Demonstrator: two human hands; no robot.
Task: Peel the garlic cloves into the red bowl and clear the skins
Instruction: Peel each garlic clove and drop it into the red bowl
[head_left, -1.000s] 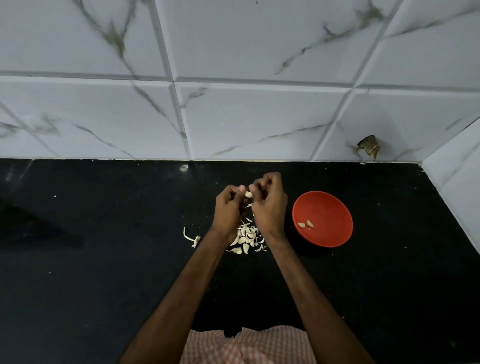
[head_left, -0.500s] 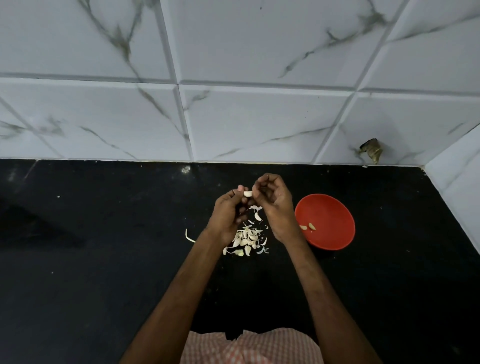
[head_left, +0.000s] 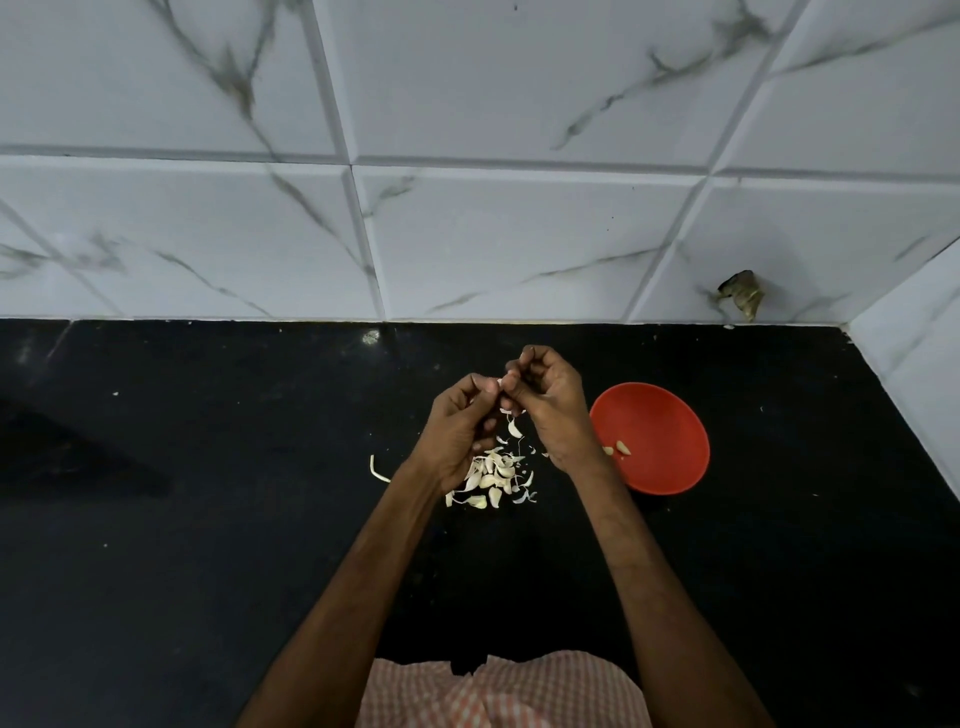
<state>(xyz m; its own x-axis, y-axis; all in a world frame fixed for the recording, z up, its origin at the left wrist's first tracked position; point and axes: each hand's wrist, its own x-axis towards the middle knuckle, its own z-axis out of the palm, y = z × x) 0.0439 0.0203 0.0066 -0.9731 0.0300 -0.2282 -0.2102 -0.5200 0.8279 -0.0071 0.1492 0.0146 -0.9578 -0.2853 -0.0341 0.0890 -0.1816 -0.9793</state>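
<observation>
Both hands are raised above the black counter (head_left: 208, 519), fingertips meeting on one small white garlic clove (head_left: 500, 384). My left hand (head_left: 460, 428) pinches it from the left and my right hand (head_left: 548, 402) from the right. Below them a pile of garlic cloves and loose skins (head_left: 493, 475) lies on the counter, partly hidden by my left wrist. A single clove (head_left: 514, 429) shows between my hands. To the right sits the red bowl (head_left: 660, 441) with two peeled cloves (head_left: 621, 448) inside, beside my right wrist.
A curled strip of skin (head_left: 378, 470) lies left of the pile. White marble tiles (head_left: 467, 234) back the counter, and a side wall (head_left: 924, 374) closes the right. A dark brown object (head_left: 743, 296) clings to the wall above the bowl.
My hands have stayed together on the clove, fingers shifting slightly. The pile below shows more between my wrists than a second ago. The bowl's contents are unchanged.
</observation>
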